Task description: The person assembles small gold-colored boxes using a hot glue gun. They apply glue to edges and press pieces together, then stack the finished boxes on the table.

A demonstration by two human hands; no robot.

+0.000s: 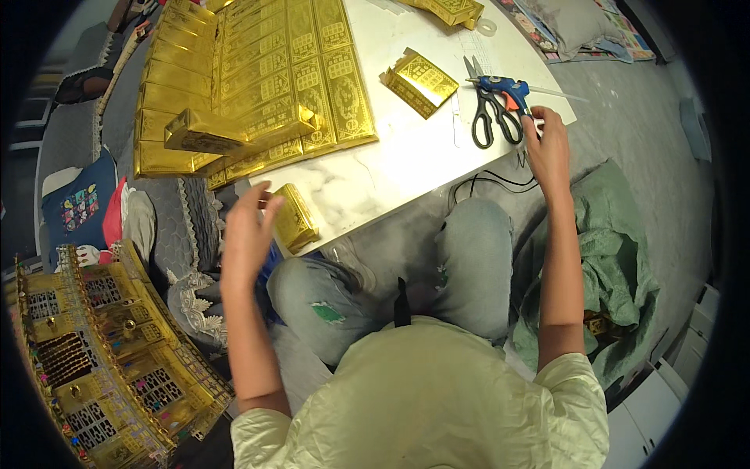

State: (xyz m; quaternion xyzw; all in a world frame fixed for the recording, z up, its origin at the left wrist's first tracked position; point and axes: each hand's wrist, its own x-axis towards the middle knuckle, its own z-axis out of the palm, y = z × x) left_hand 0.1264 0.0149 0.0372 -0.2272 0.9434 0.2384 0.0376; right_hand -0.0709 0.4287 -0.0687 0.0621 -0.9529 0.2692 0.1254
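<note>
My left hand [251,225] is beside a gold foil box [296,218] at the table's near left corner, fingers apart; it does not appear to grip the box. At the table's right edge my right hand [546,140] has its fingers at the handle of a blue hot glue gun [508,88], which lies over black-handled scissors [497,117]. A separate gold box [420,82] lies left of the scissors. Joined gold boxes form a large panel [281,76] with upright sides at the table's far left, and another long box [234,133] is on its near part.
The marble-patterned table [351,187] ends just before my knees. A black cable [495,180] hangs below its right edge. More gold boxes [451,10] and a tape roll [486,27] lie at the back. A decorated gold structure [111,352] stands at left; a green bag [615,264] is at right.
</note>
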